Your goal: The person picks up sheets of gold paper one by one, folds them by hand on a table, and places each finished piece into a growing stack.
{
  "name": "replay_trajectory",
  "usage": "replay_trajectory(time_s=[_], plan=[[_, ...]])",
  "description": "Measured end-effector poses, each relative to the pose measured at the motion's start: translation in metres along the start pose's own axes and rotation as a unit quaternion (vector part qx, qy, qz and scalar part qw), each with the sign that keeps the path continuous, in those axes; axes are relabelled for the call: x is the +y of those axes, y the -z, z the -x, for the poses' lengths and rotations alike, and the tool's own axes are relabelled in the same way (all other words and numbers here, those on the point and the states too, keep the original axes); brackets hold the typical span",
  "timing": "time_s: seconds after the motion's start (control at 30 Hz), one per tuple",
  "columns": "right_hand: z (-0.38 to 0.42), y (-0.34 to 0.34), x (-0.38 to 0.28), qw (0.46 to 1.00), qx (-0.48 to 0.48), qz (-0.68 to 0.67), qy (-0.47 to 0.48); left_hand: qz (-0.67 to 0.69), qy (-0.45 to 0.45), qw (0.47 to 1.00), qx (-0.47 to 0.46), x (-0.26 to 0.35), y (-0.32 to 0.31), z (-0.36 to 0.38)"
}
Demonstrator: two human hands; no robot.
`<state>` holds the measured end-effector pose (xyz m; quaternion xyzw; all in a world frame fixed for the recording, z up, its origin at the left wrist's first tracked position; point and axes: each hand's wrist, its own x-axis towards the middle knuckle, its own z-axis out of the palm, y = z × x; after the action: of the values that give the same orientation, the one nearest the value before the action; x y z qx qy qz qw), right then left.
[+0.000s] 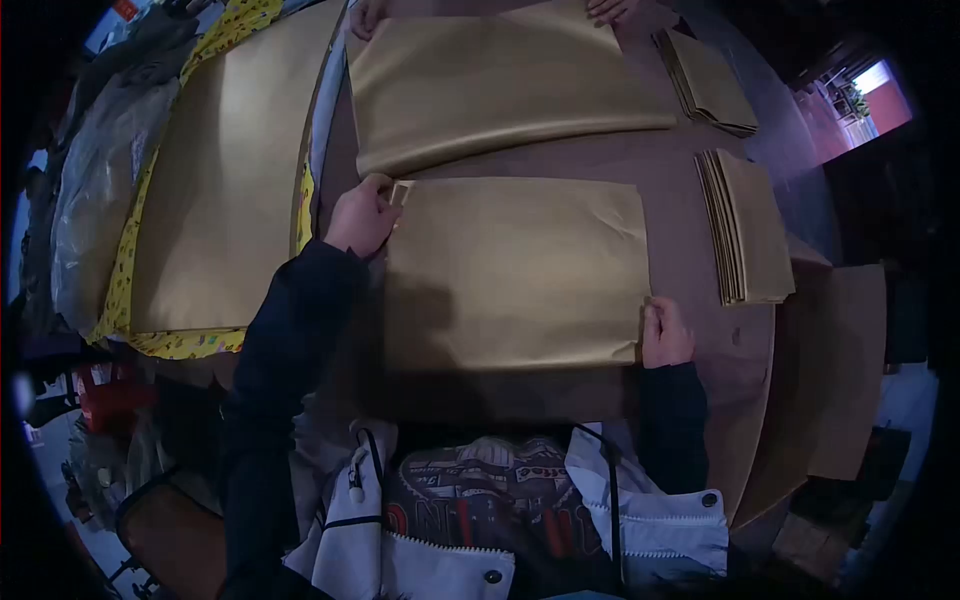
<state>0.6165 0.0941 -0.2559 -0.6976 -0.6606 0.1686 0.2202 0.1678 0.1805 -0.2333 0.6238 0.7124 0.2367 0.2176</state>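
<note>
A folded brown paper sheet lies flat on the table in front of me. My left hand pinches its upper left corner, where a small flap of paper turns up. At the lower right edge, my right hand is closed, fingers curled against the paper's side. The shadow of my head falls across the sheet's left half. Just beyond it lies a larger brown paper sheet with a rounded, unpressed fold along its near side.
Across the table, a co-worker's hands hold the larger sheet. Two stacks of folded brown paper sit at the right. On the left, a pile of flat brown sheets rests on yellow patterned cloth. Cardboard stands at the table's right side.
</note>
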Motion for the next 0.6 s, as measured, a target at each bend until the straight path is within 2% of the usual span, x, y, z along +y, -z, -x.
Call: replay_trajectory(time_s=[0.03, 0.2, 0.47, 0.53, 0.6], plan=[[0.0, -0.002, 0.002, 1.0, 0.016, 0.009, 0.023, 0.007, 0.002, 1.0, -0.002, -0.002, 0.0, -0.002], [-0.001, 0.002, -0.006, 1.0, 0.0, 0.01, 0.002, 0.002, -0.013, 1.0, -0.012, -0.015, -0.002, -0.011], [0.0, 0.005, -0.014, 1.0, 0.006, 0.009, 0.012, 0.07, 0.065, 0.995, -0.036, -0.004, 0.003, -0.011], [0.002, 0.01, -0.02, 0.999, -0.016, -0.034, -0.024, 0.041, 0.045, 0.998, -0.018, -0.012, 0.0, -0.015], [0.001, 0.018, -0.03, 0.998, -0.039, -0.007, -0.039, 0.013, 0.027, 0.999, -0.015, -0.011, 0.001, -0.017]])
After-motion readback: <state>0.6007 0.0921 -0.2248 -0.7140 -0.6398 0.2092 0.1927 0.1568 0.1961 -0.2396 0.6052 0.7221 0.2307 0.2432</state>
